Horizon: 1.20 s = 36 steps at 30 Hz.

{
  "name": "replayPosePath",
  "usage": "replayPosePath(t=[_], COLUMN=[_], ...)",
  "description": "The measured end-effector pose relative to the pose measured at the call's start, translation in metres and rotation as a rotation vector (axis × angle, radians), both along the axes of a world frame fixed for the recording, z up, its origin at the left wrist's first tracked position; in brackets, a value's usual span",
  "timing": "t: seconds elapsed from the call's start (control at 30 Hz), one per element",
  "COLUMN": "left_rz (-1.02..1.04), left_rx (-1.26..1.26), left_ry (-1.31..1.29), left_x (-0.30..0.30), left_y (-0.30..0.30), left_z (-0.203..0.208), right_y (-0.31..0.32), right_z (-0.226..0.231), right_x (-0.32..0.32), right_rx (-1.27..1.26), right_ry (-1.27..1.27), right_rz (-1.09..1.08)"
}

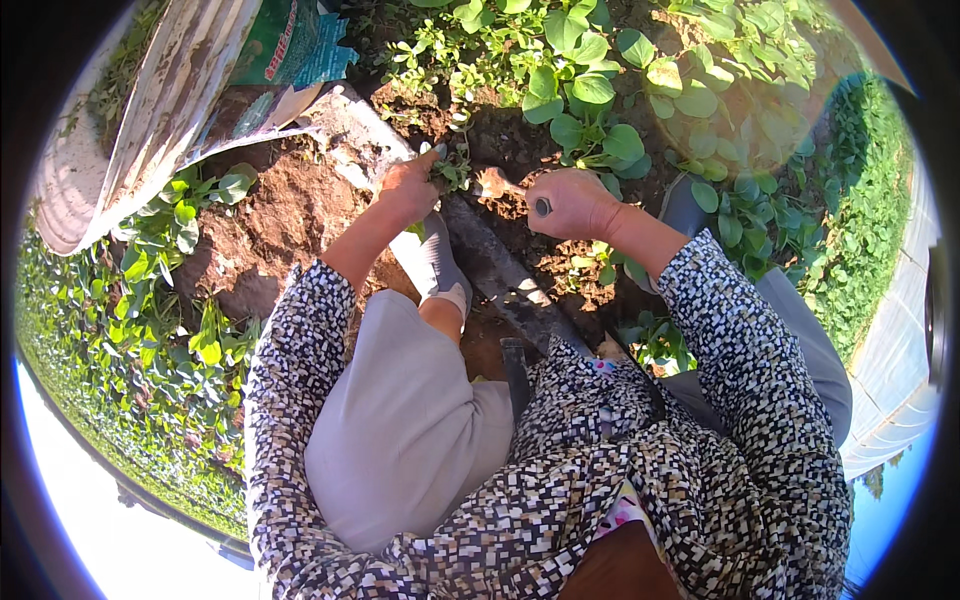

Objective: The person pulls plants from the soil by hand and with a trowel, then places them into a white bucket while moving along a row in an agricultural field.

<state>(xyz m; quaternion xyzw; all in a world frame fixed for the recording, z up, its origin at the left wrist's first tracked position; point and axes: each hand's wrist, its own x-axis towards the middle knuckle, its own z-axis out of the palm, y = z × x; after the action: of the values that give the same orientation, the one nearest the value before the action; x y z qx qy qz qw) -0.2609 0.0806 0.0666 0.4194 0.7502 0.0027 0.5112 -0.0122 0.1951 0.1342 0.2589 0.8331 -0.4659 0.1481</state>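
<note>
My left hand (407, 190) is closed, with its fingertips pinching a small leafy weed (453, 173) just above the soil. In my right hand (575, 204) is a small digging tool (493, 183), gripped in a fist around its handle. The round end of the handle shows beside my thumb. The tool's head is brown with soil and points left at the weed, close to the ground; whether it touches the soil I cannot tell. Broad-leaved green plants (590, 85) grow just beyond my right hand.
A ribbed whitish container (165, 105), streaked with dirt, lies at the upper left near a green printed bag (275, 50). A dark strip (510, 270) crosses the soil between my grey shoes (440, 265). More leafy plants (150, 350) cover the left side; pale sheeting (890, 350) edges the right.
</note>
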Motion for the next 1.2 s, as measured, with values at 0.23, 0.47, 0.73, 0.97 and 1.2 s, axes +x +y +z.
replayPosePath(t=[0.23, 0.47, 0.73, 0.97, 1.2], left_rz=[0.360, 0.013, 0.155, 0.307, 0.451], left_rx=[0.401, 0.347, 0.215, 0.318, 0.239], left_ry=[0.039, 0.251, 0.323, 0.337, 0.075], left_x=[-0.031, -0.041, -0.053, -0.042, -0.075], left_y=[0.008, 0.041, 0.075, 0.112, 0.120], left_z=[-0.027, -0.017, -0.012, -0.023, -0.046], right_y=[0.025, 0.019, -0.005, -0.009, -0.003], right_z=[0.024, 0.012, 0.004, -0.011, -0.020], right_x=[0.040, 0.016, -0.011, -0.034, -0.082], right_rx=[0.110, 0.145, 0.039, 0.102, -0.222], right_ry=[-0.058, 0.144, 0.140, 0.255, 0.045], right_rz=[0.079, -0.324, -0.560, -0.527, -0.785])
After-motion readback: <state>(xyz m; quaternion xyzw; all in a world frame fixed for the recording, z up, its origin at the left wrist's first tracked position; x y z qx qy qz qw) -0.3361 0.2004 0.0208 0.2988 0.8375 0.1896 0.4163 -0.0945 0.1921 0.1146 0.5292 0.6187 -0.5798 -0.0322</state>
